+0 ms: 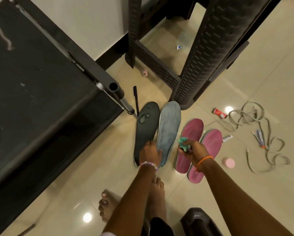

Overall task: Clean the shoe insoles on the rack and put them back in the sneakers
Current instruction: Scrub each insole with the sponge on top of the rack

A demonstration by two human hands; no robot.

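A: We see 4 insoles flat on the tiled floor point(245, 74), toes pointing away from us. The dark insole point(146, 126) lies at the left, the blue-grey insole point(169, 128) touching it edge to edge.

B: And to the right we have the 2 pink ones: the left pink insole point(190, 133) and the right pink insole point(209, 150), which overlaps its neighbour's edge.

A: Our left hand point(149, 153) lies with straight fingers pressed on the heel ends of the dark and blue-grey insoles, gripping nothing.

B: Our right hand point(194, 150) is clenched around a teal cloth point(183, 143), held just above the gap between the blue-grey insole and the pink pair.

A: The black rack point(40, 82) stands at the left, and a dark woven-pattern stool point(202, 57) behind the insoles.

B: We also see a black pen point(136, 99) beside the rack's leg, grey laces point(255, 120) tangled at the right, and a pink round lid point(228, 163) near the right pink insole. We cannot see any sneakers.
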